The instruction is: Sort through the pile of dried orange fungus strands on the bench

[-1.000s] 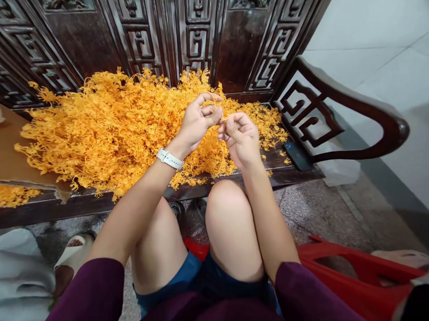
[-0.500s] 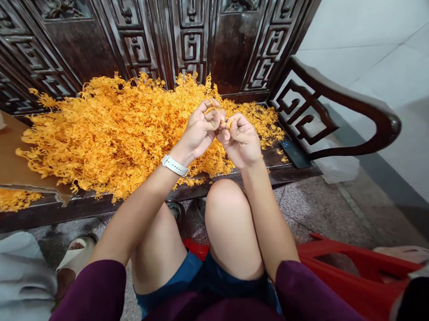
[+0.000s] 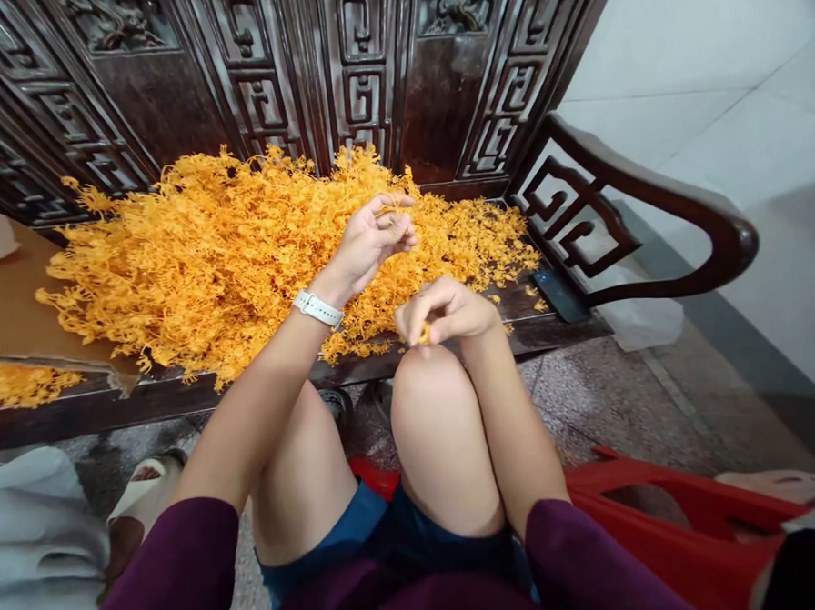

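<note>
I see the dark wooden surface (image 3: 552, 334) carrying a large orange pile (image 3: 206, 252). Above it, my left hand (image 3: 373, 238) curls its fingers loosely around an orange strand (image 3: 394, 205); over the knee, my right hand (image 3: 449, 312) pinches a small orange piece (image 3: 424, 333).

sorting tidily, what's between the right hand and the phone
A few loose orange pieces on the dark bench, as the head view shows.

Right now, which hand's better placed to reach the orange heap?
Likely the left hand: it's over the orange heap; the right hand is by the knee, fingers pinching an orange piece.
</note>
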A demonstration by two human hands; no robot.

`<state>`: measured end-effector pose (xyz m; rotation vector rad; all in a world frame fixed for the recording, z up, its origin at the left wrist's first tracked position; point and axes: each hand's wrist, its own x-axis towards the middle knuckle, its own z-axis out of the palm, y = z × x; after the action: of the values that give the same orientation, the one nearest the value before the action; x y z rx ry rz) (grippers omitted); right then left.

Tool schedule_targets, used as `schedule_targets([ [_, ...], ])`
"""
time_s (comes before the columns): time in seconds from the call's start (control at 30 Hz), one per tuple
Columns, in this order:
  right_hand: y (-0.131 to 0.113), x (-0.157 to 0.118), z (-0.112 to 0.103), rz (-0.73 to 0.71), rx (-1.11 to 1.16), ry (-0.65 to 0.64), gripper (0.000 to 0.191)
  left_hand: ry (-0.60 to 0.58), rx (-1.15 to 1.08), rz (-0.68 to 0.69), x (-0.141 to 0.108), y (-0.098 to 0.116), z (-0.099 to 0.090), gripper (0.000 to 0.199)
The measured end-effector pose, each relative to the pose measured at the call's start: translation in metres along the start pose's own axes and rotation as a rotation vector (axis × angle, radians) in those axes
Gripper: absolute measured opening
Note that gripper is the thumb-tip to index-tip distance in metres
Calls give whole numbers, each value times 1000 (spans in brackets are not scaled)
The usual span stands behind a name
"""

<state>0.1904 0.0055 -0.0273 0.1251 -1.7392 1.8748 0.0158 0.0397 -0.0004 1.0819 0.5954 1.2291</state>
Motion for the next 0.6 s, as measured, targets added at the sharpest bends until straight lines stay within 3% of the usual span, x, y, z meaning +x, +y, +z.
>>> schedule_targets([
  [0.03,2,0,-4,-103,99,97,16,-18,23,-10,0,0,-2,20],
  [0.13,-1,1,-15,-487,432,677,13,-56,128,-33,0,1,-6,17],
  [0.2,-6,2,-19,-592,522,957,18,-68,242,-27,2,0,-8,15],
  [0.27,-9,4,-21,-526,473,1069,20,-112,405,2,3,-2,-11,15],
  [0.4,-3,9,-22,-181,113,1169,34,-302,811,66,2,-4,-20,25],
  [0.5,4,14,-22,-135,-149,1304,45,-371,1021,88,1,-4,-25,38],
  [0.6,9,16,-22,-103,-292,1308,43,-430,1131,119,0,-4,-28,40],
])
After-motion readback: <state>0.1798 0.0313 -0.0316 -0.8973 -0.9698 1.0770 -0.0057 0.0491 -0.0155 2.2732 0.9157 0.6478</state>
